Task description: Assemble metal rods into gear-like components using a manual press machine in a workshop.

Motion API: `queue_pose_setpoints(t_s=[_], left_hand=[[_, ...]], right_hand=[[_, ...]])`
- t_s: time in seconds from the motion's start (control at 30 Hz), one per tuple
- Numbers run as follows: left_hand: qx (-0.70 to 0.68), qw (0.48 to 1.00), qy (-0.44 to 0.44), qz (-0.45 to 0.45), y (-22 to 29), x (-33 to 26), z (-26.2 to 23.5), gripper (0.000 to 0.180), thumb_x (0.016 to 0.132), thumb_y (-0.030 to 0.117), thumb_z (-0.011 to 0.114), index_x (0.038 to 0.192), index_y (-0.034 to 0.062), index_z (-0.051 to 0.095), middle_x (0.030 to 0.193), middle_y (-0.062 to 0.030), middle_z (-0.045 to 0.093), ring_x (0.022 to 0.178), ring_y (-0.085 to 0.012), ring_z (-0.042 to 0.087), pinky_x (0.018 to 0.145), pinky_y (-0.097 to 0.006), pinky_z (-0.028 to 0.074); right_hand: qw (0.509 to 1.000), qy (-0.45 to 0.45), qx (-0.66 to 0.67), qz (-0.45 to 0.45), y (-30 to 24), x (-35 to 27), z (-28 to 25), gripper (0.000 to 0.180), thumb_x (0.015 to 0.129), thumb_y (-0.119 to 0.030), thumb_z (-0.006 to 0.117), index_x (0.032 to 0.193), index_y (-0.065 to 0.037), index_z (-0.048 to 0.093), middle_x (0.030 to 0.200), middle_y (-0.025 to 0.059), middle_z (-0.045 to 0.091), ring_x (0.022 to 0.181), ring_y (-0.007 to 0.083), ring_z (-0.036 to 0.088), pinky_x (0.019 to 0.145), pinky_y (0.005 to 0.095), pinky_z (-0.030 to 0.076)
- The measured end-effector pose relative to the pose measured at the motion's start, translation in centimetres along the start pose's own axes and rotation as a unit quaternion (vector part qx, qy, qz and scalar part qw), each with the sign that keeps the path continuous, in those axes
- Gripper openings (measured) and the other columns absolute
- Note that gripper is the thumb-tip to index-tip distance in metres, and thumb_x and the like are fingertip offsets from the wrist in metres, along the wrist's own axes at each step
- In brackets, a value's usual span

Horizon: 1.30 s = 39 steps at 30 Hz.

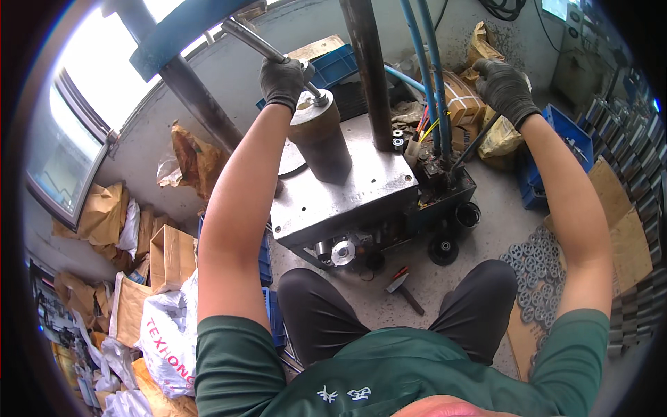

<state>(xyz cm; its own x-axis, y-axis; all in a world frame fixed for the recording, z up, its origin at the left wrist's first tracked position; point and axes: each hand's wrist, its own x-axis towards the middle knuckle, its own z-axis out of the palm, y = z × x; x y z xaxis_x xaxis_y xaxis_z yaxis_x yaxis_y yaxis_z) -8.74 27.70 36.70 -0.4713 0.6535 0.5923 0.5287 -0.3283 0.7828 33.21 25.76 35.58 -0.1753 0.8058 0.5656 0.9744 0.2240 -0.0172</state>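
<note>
My left hand [281, 82], in a dark grey work glove, is closed around a steel rod [253, 40]. The rod slants down to the top of a thick metal cylinder [321, 142], which stands on the steel table of a press [368, 167]. A ring-shaped metal part [307, 69] shows beside the fingers; how it sits on the rod is unclear. My right hand [506, 90], gloved alike, is raised and closed at the upper end of a dark lever [476, 144]. That lever rises from the mechanism beside the press; its grip is hidden by the hand.
Press columns [367, 69] and blue hoses [434, 76] stand ahead. A hammer [404, 290] and black round parts [443, 249] lie on the floor. Many metal rings [535, 271] and a blue crate [556, 156] are at right; cardboard boxes [172, 257] and bags [167, 340] at left.
</note>
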Motion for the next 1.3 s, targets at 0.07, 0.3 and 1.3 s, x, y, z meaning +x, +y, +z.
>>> queue_pose_setpoints(t_s=[0.07, 0.3, 1.3], left_hand=[[0.068, 0.998, -0.009, 0.014, -1.6, 2.1, -0.6, 0.019, 0.085, 0.012, 0.076, 0.091, -0.0015, 0.064, 0.077, -0.0123, 0.07, 0.071, -0.0218, 0.071, 0.071, -0.035, 0.058], [0.405, 0.884, -0.119, 0.203, -1.9, 4.9, 0.4, 0.045, 0.076, 0.034, 0.086, 0.103, 0.0024, 0.069, 0.091, -0.014, 0.075, 0.083, -0.0279, 0.075, 0.082, -0.041, 0.061], [0.321, 0.903, -0.12, 0.257, -2.2, 5.2, 1.9, 0.047, 0.075, 0.035, 0.084, 0.106, 0.0017, 0.073, 0.096, -0.0197, 0.076, 0.095, -0.0345, 0.075, 0.09, -0.043, 0.06]], right_hand=[[1.0, -0.008, 0.016, -0.002, -0.8, 0.2, -0.2, 0.028, 0.091, -0.028, 0.067, 0.115, -0.017, 0.075, 0.115, 0.0115, 0.075, 0.109, 0.0322, 0.071, 0.097, 0.0453, 0.055], [0.999, 0.018, 0.006, -0.027, -0.3, -0.2, 0.4, 0.028, 0.094, -0.035, 0.062, 0.106, -0.012, 0.074, 0.103, 0.0144, 0.075, 0.101, 0.0333, 0.071, 0.091, 0.0472, 0.054], [0.978, -0.155, 0.096, -0.105, 0.8, -15.0, -5.0, 0.033, 0.088, -0.016, 0.068, 0.118, -0.002, 0.071, 0.102, 0.0216, 0.072, 0.097, 0.0402, 0.07, 0.087, 0.0472, 0.056]])
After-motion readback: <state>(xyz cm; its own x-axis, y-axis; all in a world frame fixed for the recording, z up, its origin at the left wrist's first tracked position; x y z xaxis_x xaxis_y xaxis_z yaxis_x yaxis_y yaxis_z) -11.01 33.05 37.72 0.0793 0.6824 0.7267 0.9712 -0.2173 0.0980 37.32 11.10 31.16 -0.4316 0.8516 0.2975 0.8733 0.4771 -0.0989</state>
